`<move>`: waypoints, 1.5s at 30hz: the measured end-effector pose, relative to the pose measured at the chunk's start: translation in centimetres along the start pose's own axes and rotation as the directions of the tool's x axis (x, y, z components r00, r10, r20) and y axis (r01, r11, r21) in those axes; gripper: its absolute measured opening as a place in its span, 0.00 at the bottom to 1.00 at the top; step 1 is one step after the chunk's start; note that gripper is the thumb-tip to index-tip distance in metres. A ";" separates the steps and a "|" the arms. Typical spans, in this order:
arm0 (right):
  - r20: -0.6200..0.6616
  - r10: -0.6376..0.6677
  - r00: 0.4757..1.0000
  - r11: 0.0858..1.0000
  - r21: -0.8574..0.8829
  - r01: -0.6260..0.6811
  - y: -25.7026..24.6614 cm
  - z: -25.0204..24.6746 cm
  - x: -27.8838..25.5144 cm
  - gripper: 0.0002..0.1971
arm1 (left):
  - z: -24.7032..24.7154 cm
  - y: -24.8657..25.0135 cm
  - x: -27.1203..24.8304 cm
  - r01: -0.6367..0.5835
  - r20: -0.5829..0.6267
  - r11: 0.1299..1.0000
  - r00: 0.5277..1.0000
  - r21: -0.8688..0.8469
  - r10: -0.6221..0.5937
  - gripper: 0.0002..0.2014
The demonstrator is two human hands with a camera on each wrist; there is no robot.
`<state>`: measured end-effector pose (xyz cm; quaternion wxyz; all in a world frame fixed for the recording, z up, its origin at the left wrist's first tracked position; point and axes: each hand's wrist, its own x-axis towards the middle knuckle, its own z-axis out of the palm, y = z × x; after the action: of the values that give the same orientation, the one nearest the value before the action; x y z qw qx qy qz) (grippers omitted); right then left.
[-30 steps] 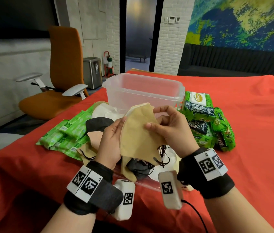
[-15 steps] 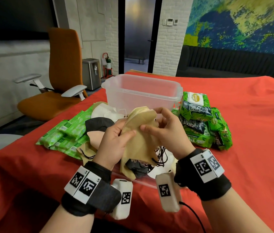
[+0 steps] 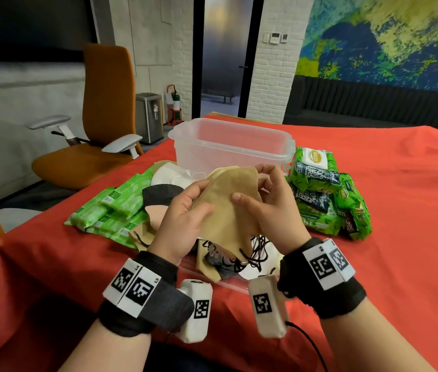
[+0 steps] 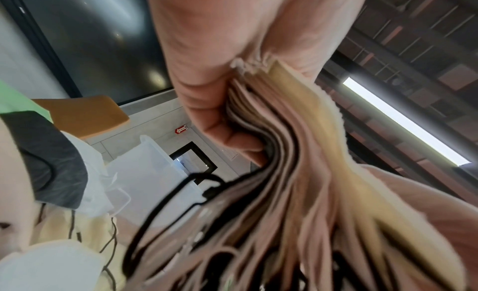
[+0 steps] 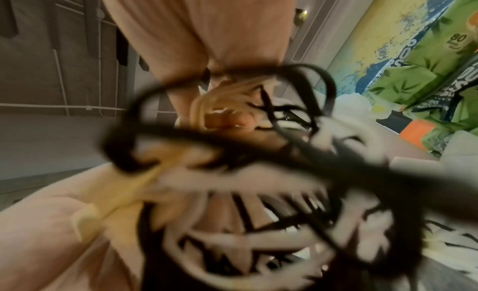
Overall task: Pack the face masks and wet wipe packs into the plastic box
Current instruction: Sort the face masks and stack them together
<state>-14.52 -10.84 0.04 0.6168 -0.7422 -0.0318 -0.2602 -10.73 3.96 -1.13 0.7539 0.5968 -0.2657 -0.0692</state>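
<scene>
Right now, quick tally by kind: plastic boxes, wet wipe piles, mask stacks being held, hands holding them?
plastic box: 1
wet wipe piles: 2, the light green pile and the dark green pile
tan mask stack held: 1
hands holding it: 2, left hand and right hand
Total: 6
</scene>
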 end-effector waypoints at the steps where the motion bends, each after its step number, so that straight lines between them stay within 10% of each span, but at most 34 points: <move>1: 0.003 -0.002 1.000 1.000 0.011 0.002 -0.2 0.0 -0.1 0.24 | 0.0 0.1 0.0 -0.012 0.006 1.000 1.000 0.002 0.012 0.22; 6: 0.006 0.022 1.000 0.986 0.165 -0.022 -0.8 -0.6 0.4 0.33 | -0.3 0.2 0.2 -0.064 0.029 0.998 0.998 0.026 0.063 0.23; 9: 0.018 0.099 0.995 0.995 -0.022 -0.098 -0.4 -0.9 0.8 0.40 | -0.4 0.3 0.5 -0.084 0.048 0.996 0.995 0.012 0.083 0.26; 17: 0.254 0.126 0.959 0.992 -0.045 -0.118 0.7 0.2 1.9 0.17 | -0.8 -0.4 1.1 -0.055 0.038 0.997 0.998 -0.045 0.057 0.28; 26: 0.355 0.331 0.874 0.939 -0.218 -0.267 1.7 -1.2 2.4 0.46 | -2.5 -1.4 1.8 -0.078 -0.051 0.980 0.995 0.184 0.089 0.17; 32: 0.066 0.357 0.932 0.922 0.133 -0.363 2.8 -2.2 2.0 0.26 | -3.3 -1.7 2.3 -0.043 -0.210 0.986 0.975 0.164 0.077 0.15; 45: 0.357 0.331 0.873 0.894 0.178 -0.412 1.9 -3.6 1.1 0.31 | -4.3 -1.3 2.2 -0.055 -0.212 0.979 0.972 0.195 0.097 0.16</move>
<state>-14.12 -14.95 -0.84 0.7300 -0.6832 -0.0186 -0.0070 -6.54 6.35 -2.32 0.7213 0.6584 -0.2085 0.0521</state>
